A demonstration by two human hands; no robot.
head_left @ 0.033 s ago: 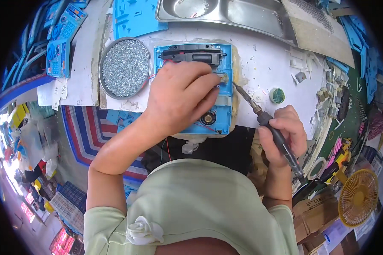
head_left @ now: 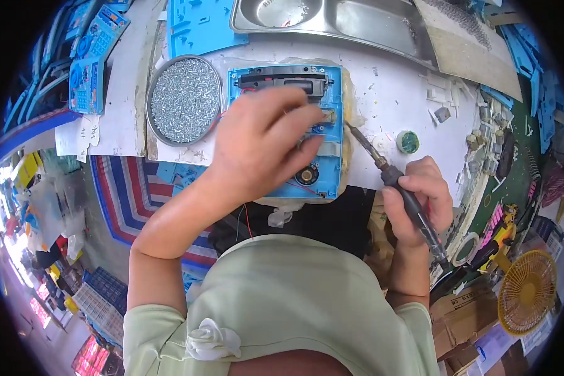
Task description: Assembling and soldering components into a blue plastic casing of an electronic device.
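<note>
A blue plastic housing (head_left: 329, 182) lies open-side up on the table, with a black part (head_left: 282, 79) along its far end and a round speaker (head_left: 307, 175) near its lower end. My left hand (head_left: 257, 135) is over its middle, fingers bent and smeared by motion; the thumb and anything at the fingertips are hidden. Thin red wires run out beside that hand. To the right, my right hand (head_left: 427, 203) is closed round the black handle of a soldering iron (head_left: 413, 210). Its metal tip points up-left, close to the housing's right edge.
A round dish of small screws (head_left: 183, 100) stands left of the housing. Right of it is a small jar with green contents (head_left: 408, 142). Metal trays (head_left: 382, 28) and another blue panel (head_left: 200, 28) lie at the back. A yellow fan (head_left: 527, 292) stands low on the right.
My left hand has shifted slightly left over the housing, and its fingers have spread a little and blurred. The right hand and soldering iron have barely moved.
</note>
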